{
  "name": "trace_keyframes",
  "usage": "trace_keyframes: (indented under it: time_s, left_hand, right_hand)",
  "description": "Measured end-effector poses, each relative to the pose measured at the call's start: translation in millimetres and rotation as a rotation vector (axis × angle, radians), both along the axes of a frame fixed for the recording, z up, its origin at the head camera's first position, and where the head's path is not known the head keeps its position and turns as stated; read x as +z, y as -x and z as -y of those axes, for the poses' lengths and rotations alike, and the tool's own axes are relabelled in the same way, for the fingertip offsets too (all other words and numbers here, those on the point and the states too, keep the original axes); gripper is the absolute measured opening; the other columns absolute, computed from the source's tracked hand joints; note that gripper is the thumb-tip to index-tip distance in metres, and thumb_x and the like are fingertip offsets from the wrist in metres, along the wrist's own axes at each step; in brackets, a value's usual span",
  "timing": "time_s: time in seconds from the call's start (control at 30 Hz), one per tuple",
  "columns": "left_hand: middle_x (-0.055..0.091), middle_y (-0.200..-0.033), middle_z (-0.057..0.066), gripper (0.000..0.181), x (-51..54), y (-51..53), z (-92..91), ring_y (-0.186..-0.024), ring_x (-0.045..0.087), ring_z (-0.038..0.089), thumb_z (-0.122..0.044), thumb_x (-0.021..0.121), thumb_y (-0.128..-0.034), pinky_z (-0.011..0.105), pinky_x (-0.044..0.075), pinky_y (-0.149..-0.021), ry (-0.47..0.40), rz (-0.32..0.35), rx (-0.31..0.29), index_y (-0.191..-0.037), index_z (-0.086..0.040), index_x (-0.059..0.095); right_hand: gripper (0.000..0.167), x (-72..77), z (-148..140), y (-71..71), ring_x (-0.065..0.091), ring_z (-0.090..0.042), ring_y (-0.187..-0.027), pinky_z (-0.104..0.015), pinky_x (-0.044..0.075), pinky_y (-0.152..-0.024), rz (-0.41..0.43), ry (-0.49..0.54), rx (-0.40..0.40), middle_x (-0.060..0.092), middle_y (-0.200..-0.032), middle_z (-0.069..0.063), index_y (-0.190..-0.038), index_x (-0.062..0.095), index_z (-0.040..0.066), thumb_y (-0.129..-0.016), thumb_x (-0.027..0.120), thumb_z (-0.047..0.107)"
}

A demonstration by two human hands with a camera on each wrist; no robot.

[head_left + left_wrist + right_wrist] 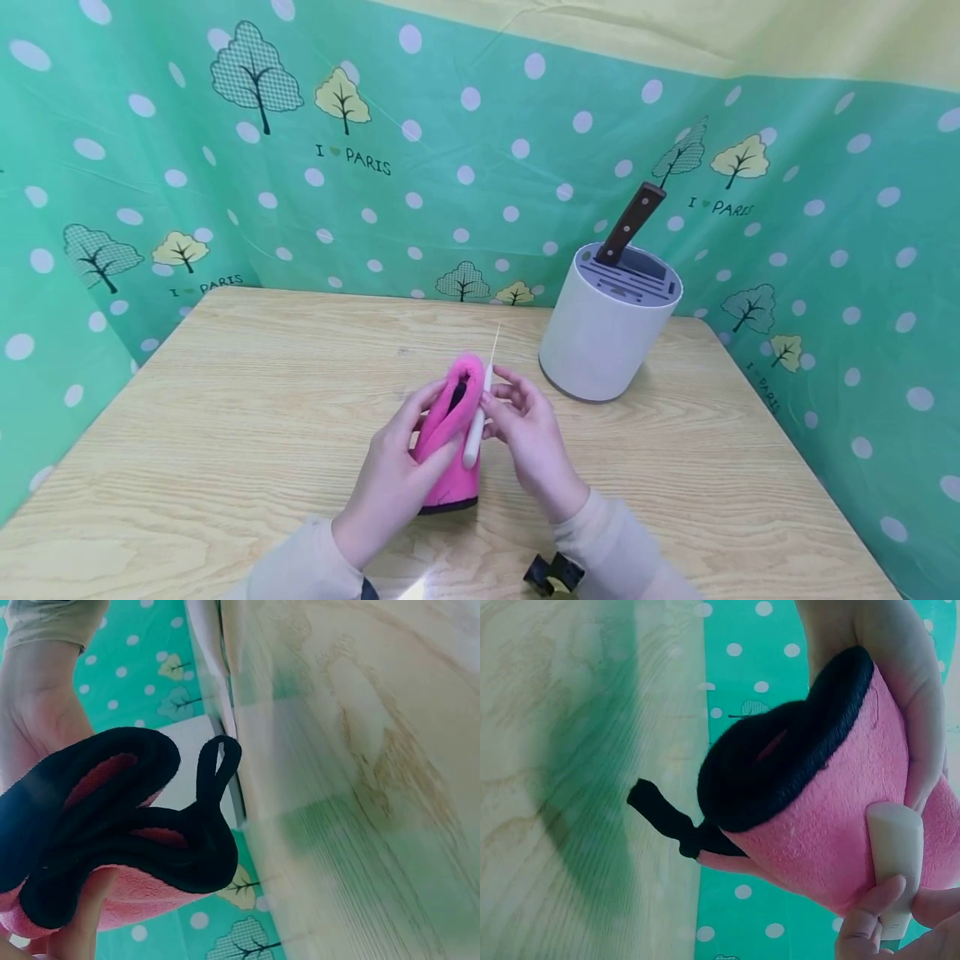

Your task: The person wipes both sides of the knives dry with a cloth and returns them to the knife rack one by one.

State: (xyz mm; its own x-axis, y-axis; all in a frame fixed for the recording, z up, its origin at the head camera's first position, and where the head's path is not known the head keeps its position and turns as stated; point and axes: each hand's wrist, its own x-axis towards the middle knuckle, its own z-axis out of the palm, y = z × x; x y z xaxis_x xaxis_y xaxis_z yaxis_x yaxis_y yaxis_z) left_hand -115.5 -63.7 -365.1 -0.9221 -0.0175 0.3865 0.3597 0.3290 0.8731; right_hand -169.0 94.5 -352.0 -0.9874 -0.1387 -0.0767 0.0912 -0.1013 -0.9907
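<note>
A folded pink towel [453,482] with black edging is held above the near middle of the table. My left hand [393,477] grips it from the left, thumb across its near side. In the right wrist view the towel [817,817] shows its rolled black edge and a hanging loop [664,814]. My right hand [536,437] pinches a white-handled knife [475,435] along the towel's right side. Its thin blade [495,343] points away from me and appears nearly edge-on. The knife's handle [897,847] lies against the pink cloth. Some right fingers are hidden.
A white round knife block [600,346] stands at the back right of the wooden table [262,400], a brown-handled knife [633,221] in its slotted top. Behind the table hangs a green dotted curtain [420,200]. A black mount [553,575] sits by my right sleeve.
</note>
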Motion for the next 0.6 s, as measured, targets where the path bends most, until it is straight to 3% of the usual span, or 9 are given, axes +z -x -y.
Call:
trace_keyframes:
  time_s: [0.37,0.6]
  left_hand:
    - [0.065,-0.122,0.005,0.060,-3.9,-5.5,-0.3,-0.092,0.065,0.023,0.001,0.072,-0.0850,0.022,0.058,-0.062,-0.018,-0.005,-0.038,-0.139,-0.017,0.053]
    - [0.067,-0.120,0.004,0.062,-6.5,-8.8,-1.1,-0.088,0.063,0.014,0.004,0.072,-0.0830,0.022,0.058,-0.059,-0.010,-0.030,-0.038,-0.138,-0.016,0.055]
  right_hand:
    - [0.047,3.5,-3.9,5.3,0.059,-0.008,-0.079,-0.020,0.053,-0.067,0.006,0.030,-0.024,0.056,-0.110,-0.012,-0.142,0.042,-0.005,-0.097,0.055,0.000]
    - [0.045,3.7,-6.2,11.7,0.059,-0.008,-0.079,-0.019,0.053,-0.066,0.013,0.047,-0.058,0.056,-0.105,-0.009,-0.140,0.044,-0.005,-0.096,0.055,-0.001]
